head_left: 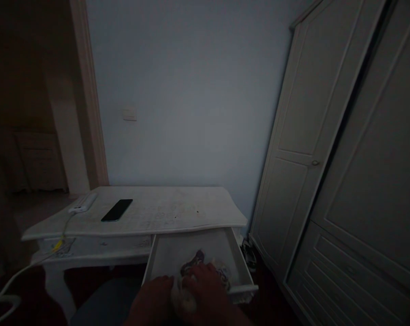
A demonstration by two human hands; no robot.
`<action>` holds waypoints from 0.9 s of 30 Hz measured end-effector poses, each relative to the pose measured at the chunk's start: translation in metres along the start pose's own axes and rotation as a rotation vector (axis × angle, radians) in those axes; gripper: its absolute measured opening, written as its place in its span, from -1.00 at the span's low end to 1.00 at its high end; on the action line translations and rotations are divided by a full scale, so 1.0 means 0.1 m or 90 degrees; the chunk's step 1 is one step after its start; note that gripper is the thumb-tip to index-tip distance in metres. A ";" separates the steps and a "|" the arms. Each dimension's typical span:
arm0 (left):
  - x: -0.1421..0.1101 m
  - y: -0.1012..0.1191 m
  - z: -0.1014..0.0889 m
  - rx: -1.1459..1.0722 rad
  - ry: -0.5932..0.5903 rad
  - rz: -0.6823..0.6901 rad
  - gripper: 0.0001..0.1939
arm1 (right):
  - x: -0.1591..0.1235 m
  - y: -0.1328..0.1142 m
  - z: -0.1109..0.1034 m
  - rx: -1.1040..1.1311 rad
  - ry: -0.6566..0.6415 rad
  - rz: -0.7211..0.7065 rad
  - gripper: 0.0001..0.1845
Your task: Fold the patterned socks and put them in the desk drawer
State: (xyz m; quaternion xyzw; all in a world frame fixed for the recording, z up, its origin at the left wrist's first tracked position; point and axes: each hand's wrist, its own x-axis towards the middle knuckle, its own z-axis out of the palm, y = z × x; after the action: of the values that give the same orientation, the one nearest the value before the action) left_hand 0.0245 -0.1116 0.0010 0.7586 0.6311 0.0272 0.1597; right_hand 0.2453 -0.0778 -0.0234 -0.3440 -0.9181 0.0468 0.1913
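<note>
Both my hands are low in the view, at the front of a pulled-out white drawer (177,246). My left hand (153,296) is curled by the drawer's front left, beside a pale, see-through bag-like thing (184,301) between my hands. My right hand (205,285) has bent fingers at that thing and reaches over the drawer's contents. A dark patterned item (197,257) lies just beyond my right fingers. Another patterned, light-and-dark item (223,275) is to their right, partly covered. Dim light and blur hide exactly what my fingers grip.
A black phone (117,210) and a white power strip (84,203) with a cable lie on the white desk (167,206). A grey seat (106,301) stands below, left of the drawer. Shoes (248,255) sit on the floor by the white wardrobe (293,181).
</note>
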 end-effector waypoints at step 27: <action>-0.05 0.07 0.01 0.023 0.017 -0.022 -0.40 | -0.06 0.25 -0.52 0.092 -0.109 0.120 -0.37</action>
State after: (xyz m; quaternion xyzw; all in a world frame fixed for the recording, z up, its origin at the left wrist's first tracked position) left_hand 0.0308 -0.1173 0.0031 0.7500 0.6464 0.0235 0.1381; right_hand 0.2843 -0.0650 0.0173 -0.4089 -0.8888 0.1595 0.1315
